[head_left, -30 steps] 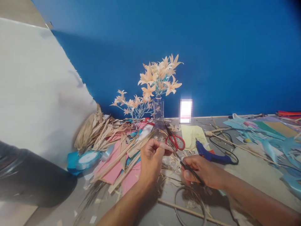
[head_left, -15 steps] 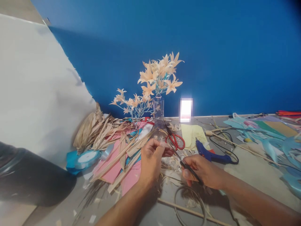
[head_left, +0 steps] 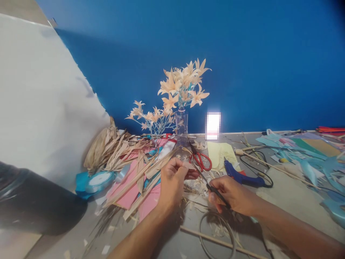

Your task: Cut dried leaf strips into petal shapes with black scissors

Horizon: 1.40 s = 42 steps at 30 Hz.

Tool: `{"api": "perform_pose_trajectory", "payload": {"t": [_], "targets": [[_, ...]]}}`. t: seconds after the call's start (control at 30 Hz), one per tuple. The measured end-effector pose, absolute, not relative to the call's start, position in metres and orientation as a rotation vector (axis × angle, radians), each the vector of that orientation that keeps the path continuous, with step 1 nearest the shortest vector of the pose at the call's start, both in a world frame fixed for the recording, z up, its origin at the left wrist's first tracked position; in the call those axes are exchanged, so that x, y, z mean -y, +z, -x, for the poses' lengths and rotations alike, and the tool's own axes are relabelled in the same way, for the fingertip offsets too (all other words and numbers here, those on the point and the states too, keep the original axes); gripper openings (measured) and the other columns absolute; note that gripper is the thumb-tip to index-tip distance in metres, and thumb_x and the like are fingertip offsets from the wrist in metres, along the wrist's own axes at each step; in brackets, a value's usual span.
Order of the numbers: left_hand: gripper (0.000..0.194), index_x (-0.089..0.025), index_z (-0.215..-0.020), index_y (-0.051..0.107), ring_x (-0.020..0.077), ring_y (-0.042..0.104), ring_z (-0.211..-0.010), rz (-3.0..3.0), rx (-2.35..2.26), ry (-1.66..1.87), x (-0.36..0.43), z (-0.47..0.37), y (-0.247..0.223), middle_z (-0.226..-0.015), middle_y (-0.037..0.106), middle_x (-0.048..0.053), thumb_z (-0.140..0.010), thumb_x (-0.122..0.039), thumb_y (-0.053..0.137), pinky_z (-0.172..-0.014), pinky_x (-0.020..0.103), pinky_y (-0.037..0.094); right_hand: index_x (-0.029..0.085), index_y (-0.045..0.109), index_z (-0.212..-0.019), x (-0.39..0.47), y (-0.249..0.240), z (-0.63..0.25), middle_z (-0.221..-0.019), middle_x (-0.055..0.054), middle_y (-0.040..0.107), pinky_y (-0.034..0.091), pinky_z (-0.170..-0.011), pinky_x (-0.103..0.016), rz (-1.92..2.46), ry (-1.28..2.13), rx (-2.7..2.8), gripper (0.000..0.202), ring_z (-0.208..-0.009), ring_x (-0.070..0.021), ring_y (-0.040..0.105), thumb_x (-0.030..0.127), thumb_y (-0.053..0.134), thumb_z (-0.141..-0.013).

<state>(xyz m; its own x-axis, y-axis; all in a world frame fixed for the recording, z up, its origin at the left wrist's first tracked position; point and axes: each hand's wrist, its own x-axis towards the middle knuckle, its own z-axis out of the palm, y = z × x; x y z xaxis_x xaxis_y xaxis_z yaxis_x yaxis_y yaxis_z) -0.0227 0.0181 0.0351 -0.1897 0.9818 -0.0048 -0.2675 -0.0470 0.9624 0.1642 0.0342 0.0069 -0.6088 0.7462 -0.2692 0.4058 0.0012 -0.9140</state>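
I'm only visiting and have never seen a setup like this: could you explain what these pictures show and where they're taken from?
There is no machine here: each grip is a person's bare hand. The view comes from one camera worn on that person's head, looking forward and down.

The left grip seems to pinch a small pale piece. The right grip holds a dark tool, probably scissors, pointing toward the left one.

On the grey surface stands a clear vase of pale flowers. Around it lie red-handled scissors, yellow paper, a blue glue gun, dry husks and a ribbon spool. Nearer you are a ring and a thin stick.
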Motion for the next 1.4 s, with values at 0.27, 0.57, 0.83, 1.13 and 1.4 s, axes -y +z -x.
{"api": "perform_pose_trajectory", "payload": {"t": [0.27,0.57,0.83,1.13,1.4], "targets": [[0.013,-0.018,-0.064,0.053,0.0195,0.071,-0.058,-1.032,-1.159,1.412,-0.021,0.032,0.034,-0.06,0.071,0.003,-0.074,-0.022,0.06,-0.06,0.03,0.056,0.018,0.048,-0.059,-0.036,0.004,-0.165,-0.054,-0.002,0.062,0.031,-0.048,-0.022,1.183,1.587,2.072,0.039,-0.049,-0.0097,0.046,0.043,0.063,-0.084],[0.009,-0.017,-0.063,0.055,0.0181,0.069,-0.057,-1.036,-1.14,1.4,-0.021,0.034,0.036,-0.058,0.067,0.002,-0.071,-0.017,0.058,-0.059,0.029,0.054,0.018,0.046,-0.057,-0.035,0.005,-0.167,-0.05,0.0,0.058,0.028,-0.046,-0.022,1.216,1.625,2.045,0.042,-0.045,-0.0078,0.041,0.045,0.063,-0.084],[0.014,-0.017,-0.064,0.056,0.0111,0.056,-0.056,-0.821,-1.021,1.303,-0.021,0.02,0.023,-0.062,0.062,-0.001,-0.07,-0.024,0.067,-0.058,0.024,0.045,0.016,0.059,-0.087,-0.037,0.008,-0.161,-0.08,-0.003,0.065,0.039,-0.057,-0.022,1.045,1.598,1.56,0.039,-0.064,-0.0116,0.05,0.045,0.078,-0.07],[0.011,-0.016,-0.063,0.061,0.0118,0.054,-0.058,-1.081,-1.132,1.216,-0.015,0.01,0.017,-0.059,0.06,-0.001,-0.07,-0.02,0.067,-0.061,0.024,0.039,0.017,0.059,-0.076,-0.036,0.012,-0.158,-0.064,0.004,0.053,0.036,-0.052,-0.024,1.174,1.37,1.514,0.022,-0.055,-0.0101,0.044,0.03,0.074,-0.066],[0.018,-0.016,-0.07,0.058,0.0082,0.051,-0.053,-0.678,-0.838,1.152,-0.008,-0.004,0.004,-0.062,0.057,-0.002,-0.075,-0.026,0.072,-0.056,0.021,0.039,0.019,0.053,-0.078,-0.028,0.015,-0.148,-0.062,0.003,0.06,0.046,-0.057,-0.026,1.159,1.484,1.371,0.03,-0.058,-0.015,0.06,0.034,0.075,-0.065]]}}
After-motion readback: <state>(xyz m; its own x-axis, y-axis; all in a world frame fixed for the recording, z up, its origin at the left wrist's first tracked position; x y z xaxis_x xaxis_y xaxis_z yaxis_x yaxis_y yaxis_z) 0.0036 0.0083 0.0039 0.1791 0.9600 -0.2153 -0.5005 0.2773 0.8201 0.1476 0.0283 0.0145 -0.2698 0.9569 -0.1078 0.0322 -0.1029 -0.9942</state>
